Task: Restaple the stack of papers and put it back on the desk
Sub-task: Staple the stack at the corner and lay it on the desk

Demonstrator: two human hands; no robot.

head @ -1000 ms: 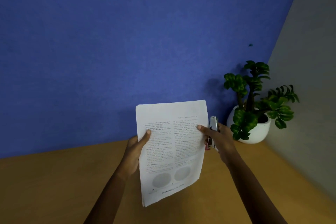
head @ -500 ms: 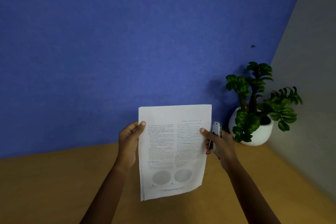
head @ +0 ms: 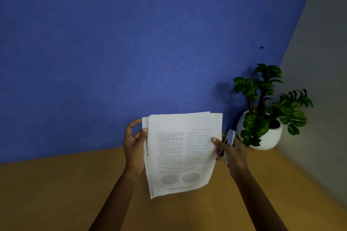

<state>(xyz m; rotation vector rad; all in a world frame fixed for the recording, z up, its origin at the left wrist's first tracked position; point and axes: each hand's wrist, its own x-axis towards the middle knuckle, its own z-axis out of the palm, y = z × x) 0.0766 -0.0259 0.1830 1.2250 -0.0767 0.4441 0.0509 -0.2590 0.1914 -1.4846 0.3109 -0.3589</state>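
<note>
Papers [head: 181, 154] upright, printed, sheets fanned unevenly, pinched by both hands, right [head: 231, 153] also gripping stapler [head: 229, 141]

Both bare forearms reach up and forward from the bottom edge, angling toward each other. The left hand [head: 134, 145] is raised with its palm turned inward, thumb pressed against the left edge of the stack of papers [head: 181, 154] while the other fingers curl loosely behind it. The right hand [head: 231, 153] is at about the same height, its thumb laid on the front of the sheets near their right edge, and the rest of that hand is closed around a stapler [head: 228, 141].
</note>
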